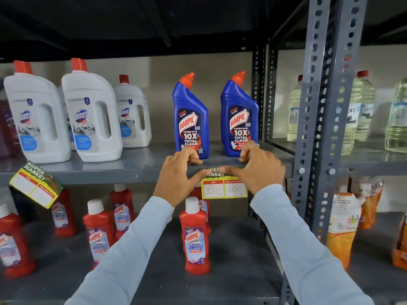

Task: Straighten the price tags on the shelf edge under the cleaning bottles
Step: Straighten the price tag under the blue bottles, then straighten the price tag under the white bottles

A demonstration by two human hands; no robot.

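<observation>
- We press our left hand (179, 172) and right hand (258, 167) on one tag (224, 188), thumbs on its top, fingers curled over the shelf edge (132, 173).
- Another tag (36, 183) hangs tilted.

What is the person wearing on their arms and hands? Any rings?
Both arms are in long, light blue sleeves, the left sleeve and the right sleeve, reaching down to the wrists. The left hand has a thin silvery ring on one finger. The right hand has a thin ring too. No gloves, no watch showing.

The grey metal shelf (143, 164) carries three white Domex bottles (92, 115) and two blue Harpic bottles (190, 119).
</observation>
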